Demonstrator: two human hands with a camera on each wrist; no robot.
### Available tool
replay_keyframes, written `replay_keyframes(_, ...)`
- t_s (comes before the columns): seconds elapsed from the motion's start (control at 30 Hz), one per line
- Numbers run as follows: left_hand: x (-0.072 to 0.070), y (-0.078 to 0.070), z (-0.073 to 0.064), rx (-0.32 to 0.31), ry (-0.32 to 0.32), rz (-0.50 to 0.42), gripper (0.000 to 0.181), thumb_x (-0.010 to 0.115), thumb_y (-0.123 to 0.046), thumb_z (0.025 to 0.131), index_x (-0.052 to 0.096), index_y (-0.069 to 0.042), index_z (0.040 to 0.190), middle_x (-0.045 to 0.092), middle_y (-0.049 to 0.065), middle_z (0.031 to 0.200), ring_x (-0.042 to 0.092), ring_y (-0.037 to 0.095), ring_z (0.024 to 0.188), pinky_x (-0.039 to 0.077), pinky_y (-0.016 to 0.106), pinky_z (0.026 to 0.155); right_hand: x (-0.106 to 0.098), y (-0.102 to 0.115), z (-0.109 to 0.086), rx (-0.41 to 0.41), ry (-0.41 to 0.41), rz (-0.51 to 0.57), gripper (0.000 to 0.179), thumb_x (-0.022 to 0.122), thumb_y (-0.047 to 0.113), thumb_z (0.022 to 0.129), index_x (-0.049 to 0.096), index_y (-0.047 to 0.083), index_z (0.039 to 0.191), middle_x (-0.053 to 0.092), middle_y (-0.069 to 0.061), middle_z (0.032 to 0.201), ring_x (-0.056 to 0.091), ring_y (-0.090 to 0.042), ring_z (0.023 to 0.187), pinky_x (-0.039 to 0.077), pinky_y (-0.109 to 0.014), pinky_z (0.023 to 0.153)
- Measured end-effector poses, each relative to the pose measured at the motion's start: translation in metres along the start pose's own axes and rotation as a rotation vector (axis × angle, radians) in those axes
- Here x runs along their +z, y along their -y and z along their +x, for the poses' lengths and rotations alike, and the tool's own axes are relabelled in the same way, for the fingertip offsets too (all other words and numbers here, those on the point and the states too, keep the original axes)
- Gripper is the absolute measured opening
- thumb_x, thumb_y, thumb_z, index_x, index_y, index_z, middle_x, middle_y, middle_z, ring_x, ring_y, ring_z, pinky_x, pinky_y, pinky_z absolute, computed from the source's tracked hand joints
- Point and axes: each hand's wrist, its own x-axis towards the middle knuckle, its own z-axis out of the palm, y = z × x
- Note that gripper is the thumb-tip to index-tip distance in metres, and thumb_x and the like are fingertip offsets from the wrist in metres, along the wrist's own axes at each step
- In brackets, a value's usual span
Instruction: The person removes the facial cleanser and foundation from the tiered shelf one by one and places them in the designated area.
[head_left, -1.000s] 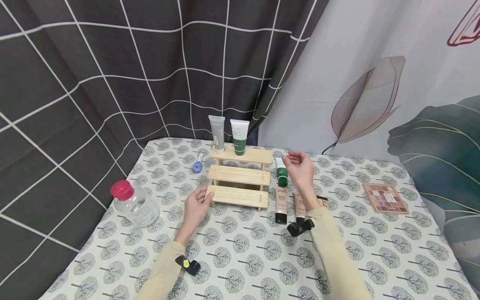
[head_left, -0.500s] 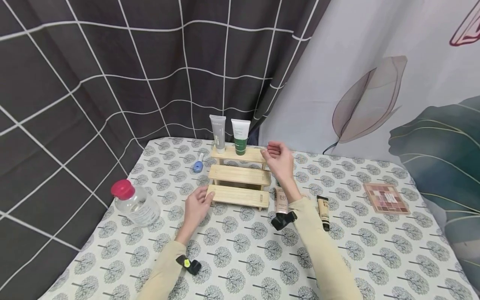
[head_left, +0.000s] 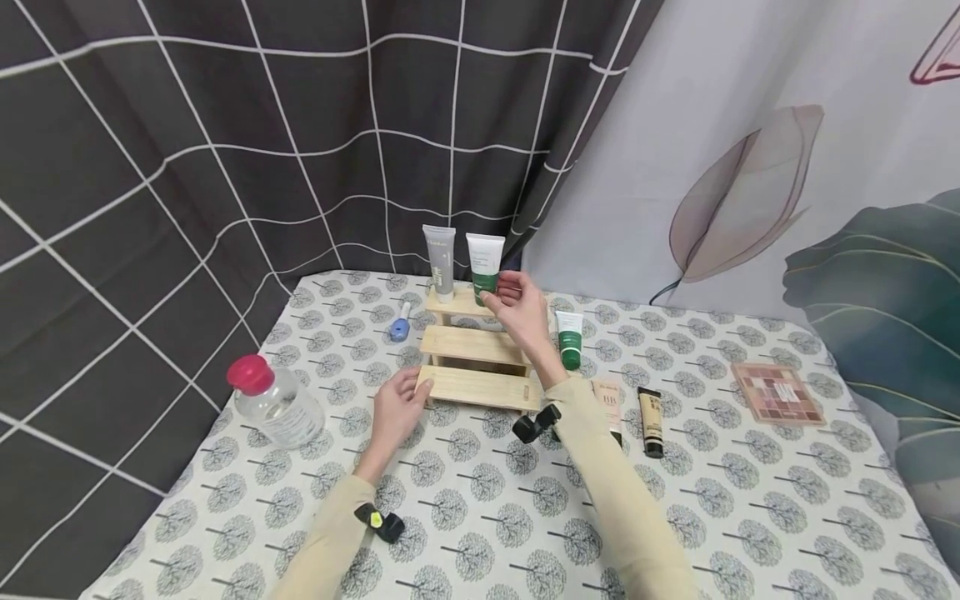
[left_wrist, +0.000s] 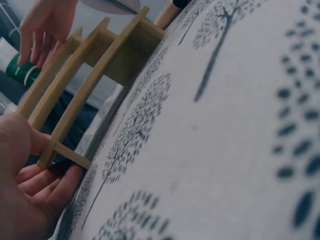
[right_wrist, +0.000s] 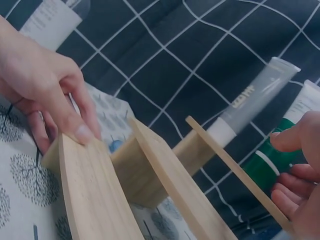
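Observation:
My left hand (head_left: pixel 397 408) grips the left end of the lowest step of a three-step wooden display stand (head_left: pixel 480 386), thumb on top, fingers beneath. On the top step a grey squeeze tube (head_left: pixel 441 262) stands upright, cap down. To its right stands a white-and-green squeeze tube (head_left: pixel 485 258), also cap down. My right hand (head_left: pixel 523 310) is at this tube's lower right side. In the right wrist view its thumb (right_wrist: pixel 287 140) overlaps the green part (right_wrist: pixel 260 167), with the other fingers loosely bent right beside it.
Right of the stand are a smaller white-and-green tube (head_left: pixel 570 340), a pink BB cream tube (head_left: pixel 607 400), a gold-and-black tube (head_left: pixel 651 421) and an eyeshadow palette (head_left: pixel 778 393). At left are a red-capped clear bottle (head_left: pixel 281 408) and a small blue-and-white item (head_left: pixel 401 323).
My right hand has moved left, from over the small green tube to the white-and-green tube on the top step. My left hand has stayed on the lowest step.

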Motion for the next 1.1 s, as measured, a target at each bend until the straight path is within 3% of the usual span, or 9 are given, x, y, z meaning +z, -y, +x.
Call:
replay_keyframes(0.6, 0.001, -0.001, 0.003, -0.012, 0.006, -0.022, 0.041, 0.071, -0.017, 0.095, 0.062, -0.001, 0.132, 0.073, 0.021, 0.118, 0.073, 0.034, 0.106, 0.064, 0.035, 0.089, 0.017, 0.002, 0.003, -0.027, -0.061, -0.137, 0.043, 0.075, 0.006, 0.090, 0.058, -0.006, 0.127, 0.066, -0.024, 0.124, 0.067, -0.034, 0.116, 0.058, -0.035, 0.104)
replay_keyframes(1.1, 0.001, 0.001, 0.002, 0.014, -0.007, -0.014, 0.040, 0.071, -0.014, 0.094, 0.062, 0.000, 0.130, 0.073, 0.023, 0.116, 0.074, 0.036, 0.103, 0.065, 0.034, 0.086, 0.014, 0.000, -0.001, -0.033, -0.083, -0.115, 0.043, 0.074, 0.010, 0.091, 0.059, -0.005, 0.128, 0.066, -0.024, 0.127, 0.067, -0.033, 0.117, 0.056, -0.036, 0.106)
